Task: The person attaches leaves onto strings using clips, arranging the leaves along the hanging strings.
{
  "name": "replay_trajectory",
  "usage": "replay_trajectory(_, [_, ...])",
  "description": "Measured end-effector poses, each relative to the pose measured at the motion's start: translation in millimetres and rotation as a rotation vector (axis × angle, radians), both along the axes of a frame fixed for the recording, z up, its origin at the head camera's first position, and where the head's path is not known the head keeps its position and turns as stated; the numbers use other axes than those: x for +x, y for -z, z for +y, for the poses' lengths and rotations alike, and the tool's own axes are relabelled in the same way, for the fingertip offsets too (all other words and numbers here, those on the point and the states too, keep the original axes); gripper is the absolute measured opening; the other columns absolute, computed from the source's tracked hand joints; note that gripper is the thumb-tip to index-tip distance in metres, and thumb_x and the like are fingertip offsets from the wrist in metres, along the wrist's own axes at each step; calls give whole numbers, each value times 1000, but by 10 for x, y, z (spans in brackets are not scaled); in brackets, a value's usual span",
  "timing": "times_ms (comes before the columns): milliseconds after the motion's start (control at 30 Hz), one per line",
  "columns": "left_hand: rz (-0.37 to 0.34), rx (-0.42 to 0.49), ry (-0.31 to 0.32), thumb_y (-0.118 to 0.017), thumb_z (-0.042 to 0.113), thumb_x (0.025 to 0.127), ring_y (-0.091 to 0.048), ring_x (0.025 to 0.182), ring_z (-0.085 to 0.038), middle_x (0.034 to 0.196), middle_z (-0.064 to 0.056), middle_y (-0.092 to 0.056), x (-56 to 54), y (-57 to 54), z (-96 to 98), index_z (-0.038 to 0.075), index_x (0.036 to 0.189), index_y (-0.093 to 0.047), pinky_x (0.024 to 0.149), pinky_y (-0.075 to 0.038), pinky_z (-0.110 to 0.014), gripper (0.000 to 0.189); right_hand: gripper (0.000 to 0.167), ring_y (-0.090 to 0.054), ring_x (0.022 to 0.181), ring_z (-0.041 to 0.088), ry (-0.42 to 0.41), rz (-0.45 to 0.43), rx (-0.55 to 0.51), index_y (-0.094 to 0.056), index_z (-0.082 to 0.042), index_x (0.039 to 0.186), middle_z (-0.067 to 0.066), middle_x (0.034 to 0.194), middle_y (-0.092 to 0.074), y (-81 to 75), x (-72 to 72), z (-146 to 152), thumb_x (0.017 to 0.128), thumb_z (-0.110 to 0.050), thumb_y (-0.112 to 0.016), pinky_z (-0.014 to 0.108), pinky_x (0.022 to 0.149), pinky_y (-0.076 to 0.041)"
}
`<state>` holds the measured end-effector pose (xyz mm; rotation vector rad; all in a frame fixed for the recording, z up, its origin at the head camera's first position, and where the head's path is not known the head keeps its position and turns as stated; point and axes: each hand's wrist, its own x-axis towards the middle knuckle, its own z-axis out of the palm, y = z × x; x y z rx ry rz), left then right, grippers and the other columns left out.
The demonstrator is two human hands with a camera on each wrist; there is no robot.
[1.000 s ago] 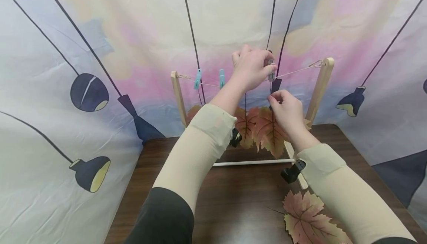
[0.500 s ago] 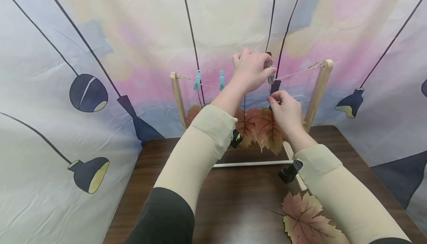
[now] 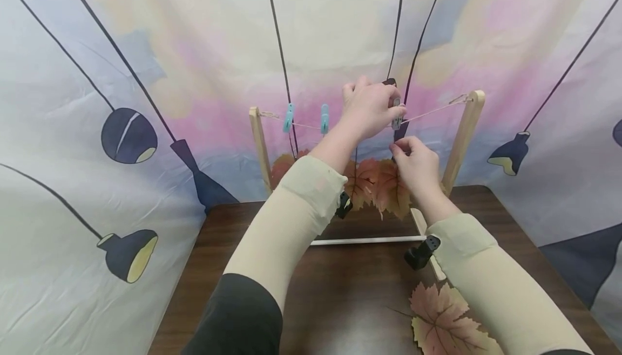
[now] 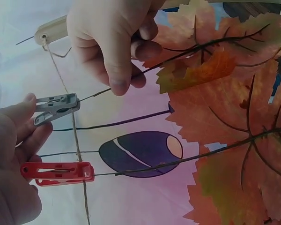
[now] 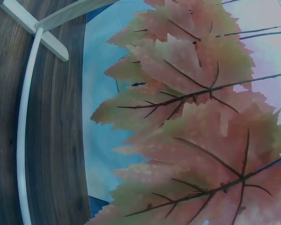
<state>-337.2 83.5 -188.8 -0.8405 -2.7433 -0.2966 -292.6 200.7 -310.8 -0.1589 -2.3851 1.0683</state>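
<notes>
In the left wrist view, my left hand pinches the tail of a grey clothespin, which sits at the string. My right hand pinches the thin dark stem of an autumn leaf; the stem's tip meets the grey clothespin's mouth. Whether the clothespin bites on it I cannot tell. Beside it, a red clothespin on the string holds another leaf's stem. Farther left hang two teal clothespins. My left forearm partly hides the hanging leaves in the head view.
A wooden post carries the string at the right, and another post at the left. A white rod joins the frame's feet above the brown table. One loose leaf lies near my right forearm.
The leaf under my right hand has risen a little, and my right fingers have come slightly closer to the grey clothespin. My left hand keeps its grip. The head view has shifted slightly.
</notes>
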Motion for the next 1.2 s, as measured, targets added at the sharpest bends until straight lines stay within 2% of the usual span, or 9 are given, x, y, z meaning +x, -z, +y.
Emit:
replay_trajectory(167, [3,-40,10,-55,60,85,-36,108,-14,90,15,-54,11,-47,-43,33,101,-61,93,-18,-39,32,32,-60,92,26,-16,18,-18,-64,-9,106,10,97,-68,7,15,35,92,-37,-57,42,81,-45])
replay_trajectory(400, [1,42,-4,-55,66,81,-35,116,-12,113,18,-58,-13,-127,-199,34,126,-55,91,-19,-37,55,35,-60,85,25,-10,104,-12,-65,-6,109,13,92,-67,26,72,106,92,-35,-56,39,76,-45])
replay_trajectory(567, [8,86,-10,-55,65,82,-35,117,-11,117,17,-57,-15,-143,-287,34,127,-55,92,-18,-38,55,33,-60,81,22,1,155,-5,-65,-6,108,11,91,-67,38,96,154,92,-33,-57,33,71,-44])
replay_trajectory(667, [4,100,-11,-56,63,83,-34,119,-12,118,17,-57,-9,-137,-323,34,125,-56,92,-18,-39,51,33,-59,79,19,0,170,3,-66,-6,108,10,90,-68,47,119,179,92,-34,-57,29,69,-44])
replay_trajectory(767, [-2,121,-15,-57,61,83,-32,123,-12,119,19,-57,-9,-123,-348,34,130,-54,93,-18,-39,54,32,-59,75,15,-2,176,8,-66,-7,107,9,88,-68,55,147,211,92,-34,-57,22,64,-45])
replay_trajectory(900, [-14,144,-6,-58,60,83,-32,123,-11,120,19,-57,-9,-92,-360,34,134,-51,93,-17,-38,58,29,-56,66,3,0,197,13,-67,-7,105,9,84,-68,65,173,261,92,-31,-59,18,58,-43])
replay_trajectory(1033, [-18,155,12,-59,59,83,-34,119,-10,119,18,-57,4,-48,-350,32,133,-52,92,-18,-37,58,27,-50,63,-8,5,233,27,-67,-6,103,10,84,-68,88,182,309,91,-28,-61,17,58,-40])
replay_trajectory(1200, [12,178,34,-62,57,81,-36,113,-12,116,17,-58,54,0,-335,30,132,-54,87,-19,-37,58,24,-48,61,-8,6,259,39,-68,-5,101,10,80,-67,135,203,372,90,-26,-62,17,56,-38])
